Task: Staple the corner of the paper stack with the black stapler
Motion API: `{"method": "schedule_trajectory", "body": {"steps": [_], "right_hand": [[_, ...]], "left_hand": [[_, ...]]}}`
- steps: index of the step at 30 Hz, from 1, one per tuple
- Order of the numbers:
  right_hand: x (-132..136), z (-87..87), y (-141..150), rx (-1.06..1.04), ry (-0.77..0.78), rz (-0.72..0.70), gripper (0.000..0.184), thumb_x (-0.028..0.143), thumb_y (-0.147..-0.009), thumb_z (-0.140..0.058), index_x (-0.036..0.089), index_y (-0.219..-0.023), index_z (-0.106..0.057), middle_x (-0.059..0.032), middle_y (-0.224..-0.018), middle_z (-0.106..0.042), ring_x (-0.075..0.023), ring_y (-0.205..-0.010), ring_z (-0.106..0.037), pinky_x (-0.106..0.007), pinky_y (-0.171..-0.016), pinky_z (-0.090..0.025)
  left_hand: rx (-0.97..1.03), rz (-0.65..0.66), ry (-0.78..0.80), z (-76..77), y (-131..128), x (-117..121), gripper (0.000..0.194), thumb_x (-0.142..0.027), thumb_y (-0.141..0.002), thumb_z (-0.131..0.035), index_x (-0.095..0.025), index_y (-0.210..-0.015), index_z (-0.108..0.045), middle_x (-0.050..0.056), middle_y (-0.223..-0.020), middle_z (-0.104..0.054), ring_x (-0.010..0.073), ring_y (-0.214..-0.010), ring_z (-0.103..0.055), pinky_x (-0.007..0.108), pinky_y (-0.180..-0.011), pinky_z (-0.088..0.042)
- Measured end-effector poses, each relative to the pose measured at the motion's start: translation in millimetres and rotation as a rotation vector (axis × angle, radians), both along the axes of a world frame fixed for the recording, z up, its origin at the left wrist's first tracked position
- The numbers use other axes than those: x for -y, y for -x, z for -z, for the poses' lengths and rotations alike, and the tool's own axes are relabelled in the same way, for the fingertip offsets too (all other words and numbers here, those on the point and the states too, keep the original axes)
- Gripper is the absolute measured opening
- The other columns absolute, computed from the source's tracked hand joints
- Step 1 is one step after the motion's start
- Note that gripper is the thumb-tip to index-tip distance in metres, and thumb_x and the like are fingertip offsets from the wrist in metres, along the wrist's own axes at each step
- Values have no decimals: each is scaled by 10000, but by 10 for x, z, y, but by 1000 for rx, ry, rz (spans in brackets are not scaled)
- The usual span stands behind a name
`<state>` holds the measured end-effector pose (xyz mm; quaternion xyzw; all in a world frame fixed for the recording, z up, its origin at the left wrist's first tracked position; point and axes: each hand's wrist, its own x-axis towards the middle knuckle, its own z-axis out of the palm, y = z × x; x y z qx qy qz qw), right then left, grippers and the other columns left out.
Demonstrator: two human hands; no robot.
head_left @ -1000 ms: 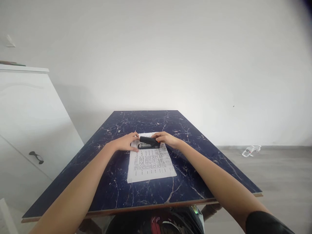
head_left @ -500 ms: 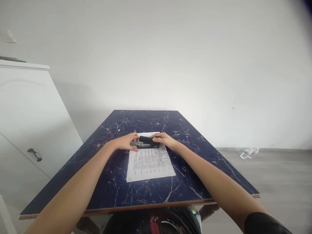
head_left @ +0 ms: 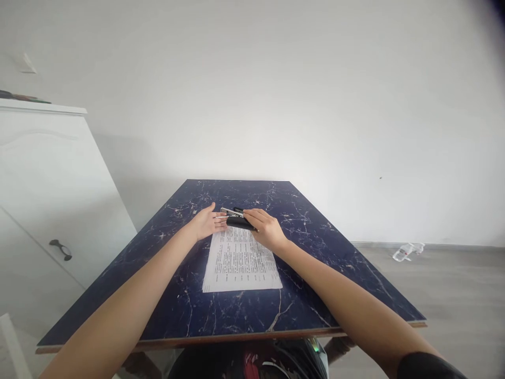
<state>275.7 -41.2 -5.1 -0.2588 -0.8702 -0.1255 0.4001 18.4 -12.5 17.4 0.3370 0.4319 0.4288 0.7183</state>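
Over the papers: stapler being handled.
Right hand grips it, fingers wrapped; left hand has fingers spread, contact unclear. Next move likely needs steady grip.

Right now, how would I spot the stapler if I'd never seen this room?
Find the dark blue marbled table, then the printed sheets lying on it. By their far end, the right hand holds the stapler. Its chunky black body with a silvery strip sets it apart from the flat white sheets.
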Motion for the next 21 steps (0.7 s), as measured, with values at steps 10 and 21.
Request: {"method": "schedule_trajectory", "body": {"steps": [10, 21], "right_hand": [[68, -63, 55, 88, -50, 118, 360, 38, -946, -491, 154, -1236, -669, -130, -1335, -656, -292, -1231, -596, -449, -979, -541], [16, 76, 165, -202, 896, 113, 395, 532, -712, -816, 154, -755, -712, -31, -714, -646, -197, -668, -623, -296, -594, -464]], "left_hand": [[-96, -139, -132, -36, -71, 65, 217, 7, -938, -485, -40, -982, -692, 188, -1002, -744, 208, -953, -741, 289, -943, -590], [-446, -359, -742, -131, -60, 166, 376, -444, -889, -692, -116, -1071, -692, 174, -1014, -763, 164, -599, -698, 277, -530, -551]]}}
